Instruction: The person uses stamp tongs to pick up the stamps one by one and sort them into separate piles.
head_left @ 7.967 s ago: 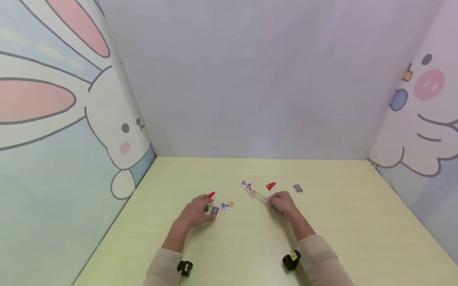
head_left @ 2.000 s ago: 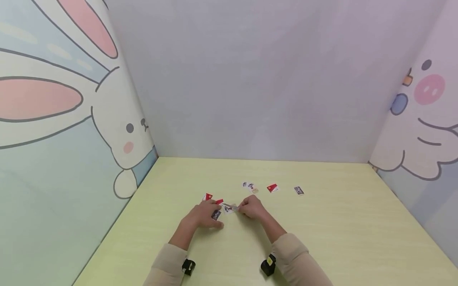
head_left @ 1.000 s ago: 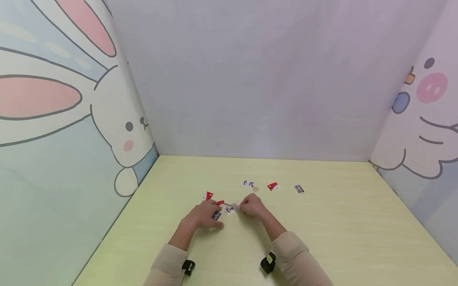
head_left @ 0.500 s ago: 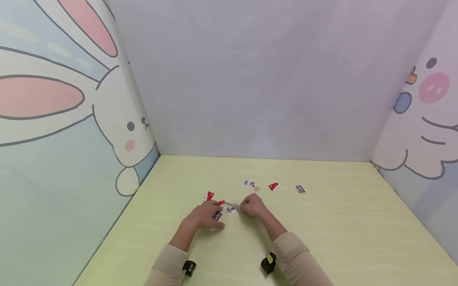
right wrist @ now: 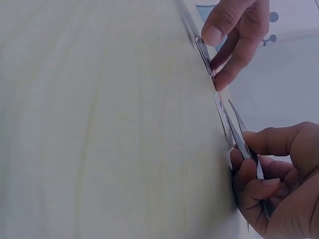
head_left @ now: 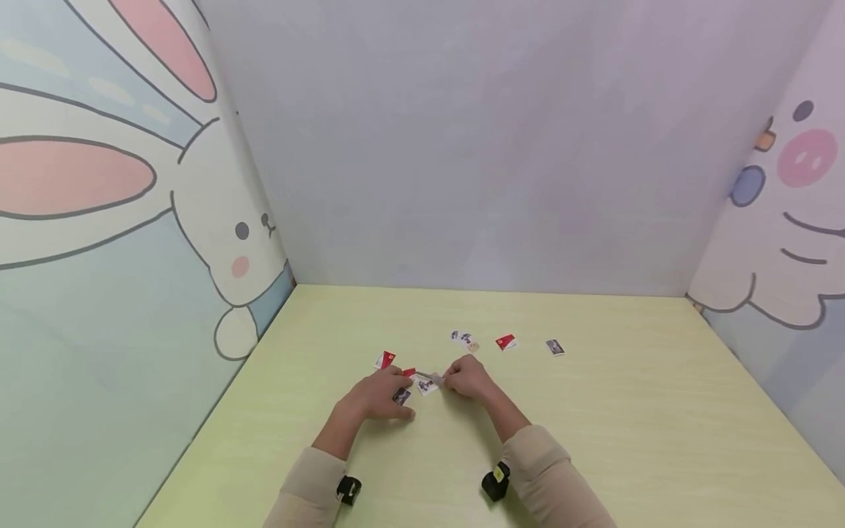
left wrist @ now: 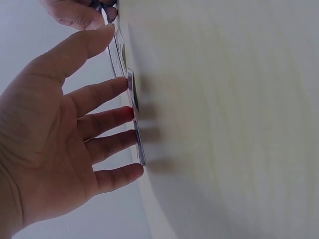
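Observation:
Tweezers (right wrist: 241,144) are pinched in my right hand (head_left: 467,378). Their tips point left, over a patterned white card (head_left: 427,386) and towards a red card (head_left: 409,372); in the right wrist view the tips stand apart. Whether they touch a card I cannot tell. My left hand (head_left: 378,396) has its fingers spread, with the fingertips resting on or just above small cards on the table. A dark picture card (head_left: 401,397) shows between its thumb and fingers. Just beyond that hand lies a red-and-white card (head_left: 385,360).
Farther back on the table (head_left: 627,411) lie a row of overlapping patterned cards (head_left: 466,339), another red-and-white card (head_left: 506,342) and a dark card (head_left: 554,347). A grey backdrop (head_left: 475,161) closes the rear, with cartoon-printed side panels.
Since the oldest frame, my right hand has brought the tweezers from the back card row leftwards to the cards beside my left hand. During the last second both hands have hardly moved.

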